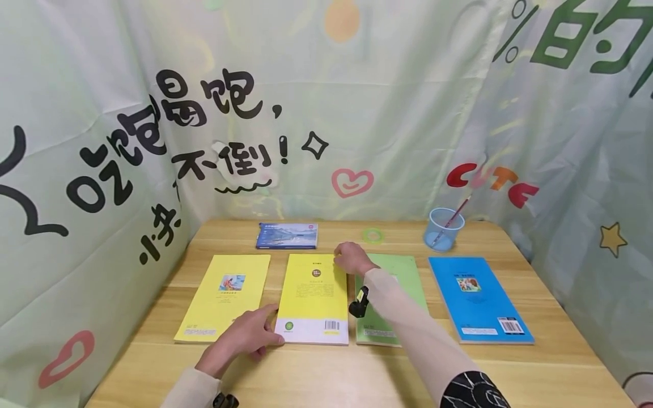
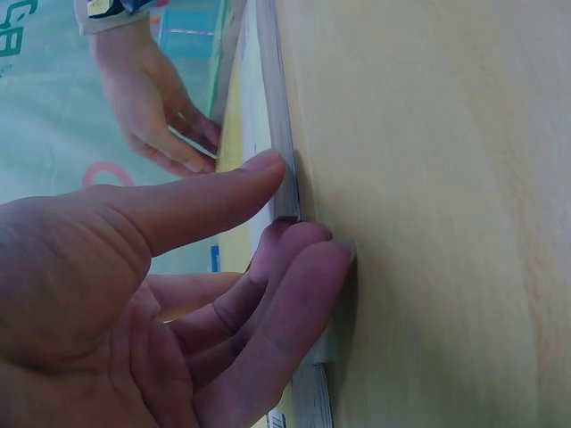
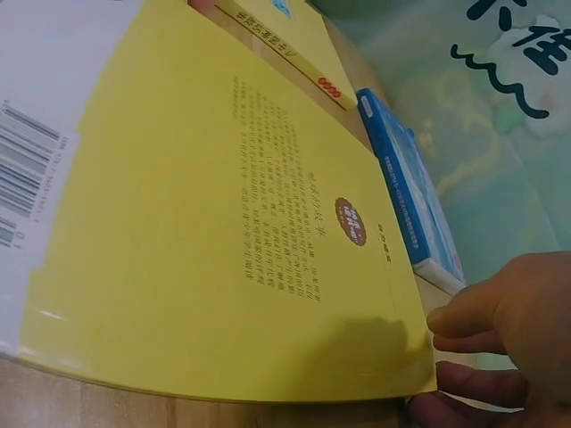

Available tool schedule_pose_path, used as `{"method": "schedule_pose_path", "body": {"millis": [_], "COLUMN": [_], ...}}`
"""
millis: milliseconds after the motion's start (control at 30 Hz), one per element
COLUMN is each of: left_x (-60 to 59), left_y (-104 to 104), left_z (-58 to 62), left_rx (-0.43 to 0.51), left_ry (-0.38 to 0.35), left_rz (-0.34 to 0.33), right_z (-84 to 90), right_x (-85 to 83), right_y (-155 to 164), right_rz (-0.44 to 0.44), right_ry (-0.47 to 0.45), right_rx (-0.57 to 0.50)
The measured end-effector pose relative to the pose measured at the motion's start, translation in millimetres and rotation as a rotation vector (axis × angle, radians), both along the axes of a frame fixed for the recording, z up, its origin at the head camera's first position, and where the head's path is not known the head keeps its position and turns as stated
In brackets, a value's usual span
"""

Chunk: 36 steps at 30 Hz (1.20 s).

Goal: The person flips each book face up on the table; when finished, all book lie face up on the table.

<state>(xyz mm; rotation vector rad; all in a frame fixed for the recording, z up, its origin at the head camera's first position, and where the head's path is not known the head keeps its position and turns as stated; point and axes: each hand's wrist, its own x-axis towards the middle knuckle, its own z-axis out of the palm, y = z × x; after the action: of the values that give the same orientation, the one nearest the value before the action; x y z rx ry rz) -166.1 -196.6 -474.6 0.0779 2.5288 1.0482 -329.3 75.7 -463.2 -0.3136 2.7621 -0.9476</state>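
Observation:
A yellow book lies back cover up at the middle of the wooden table, with a white strip and barcode at its near end. My left hand holds its near-left corner: in the left wrist view the thumb lies on the cover and the fingers curl against the book's edge. My right hand pinches the far-right corner. In the right wrist view that hand is at the corner of the yellow cover. The book still lies flat.
Another yellow book lies to the left. A green book sits under my right forearm, and a blue book lies at the right. At the back are a small blue book, a green ring and a clear cup with a pen. Printed cloth walls enclose the table.

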Motion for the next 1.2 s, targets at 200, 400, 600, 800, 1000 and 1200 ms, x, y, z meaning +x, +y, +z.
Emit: {"method": "schedule_pose_path", "body": {"millis": [200, 400, 600, 800, 1000, 1200], "left_x": [0.7, 1.7, 2.4, 3.0, 4.8, 3.3], "left_y": [1, 2, 2, 1, -1, -6], "left_z": [2.3, 3.5, 3.6, 2.8, 2.9, -2.3], "left_rx": [-0.013, -0.02, -0.018, 0.01, 0.044, 0.132], "left_ry": [-0.007, -0.011, -0.018, -0.026, -0.014, -0.013], "left_rz": [0.019, 0.026, 0.036, 0.05, 0.044, 0.01], "right_z": [-2.5, 1.1, 1.5, 4.6, 3.8, 1.7], "right_x": [-5.2, -7.1, -12.4, -10.3, -10.8, -11.3], "right_y": [5, 11, 21, 30, 35, 36], "right_rz": [0.015, 0.017, -0.008, 0.017, 0.03, -0.019], "right_ry": [0.019, -0.016, -0.187, -0.312, -0.339, -0.354], "right_rx": [-0.034, -0.17, -0.465, -0.713, -0.807, -0.833]}}
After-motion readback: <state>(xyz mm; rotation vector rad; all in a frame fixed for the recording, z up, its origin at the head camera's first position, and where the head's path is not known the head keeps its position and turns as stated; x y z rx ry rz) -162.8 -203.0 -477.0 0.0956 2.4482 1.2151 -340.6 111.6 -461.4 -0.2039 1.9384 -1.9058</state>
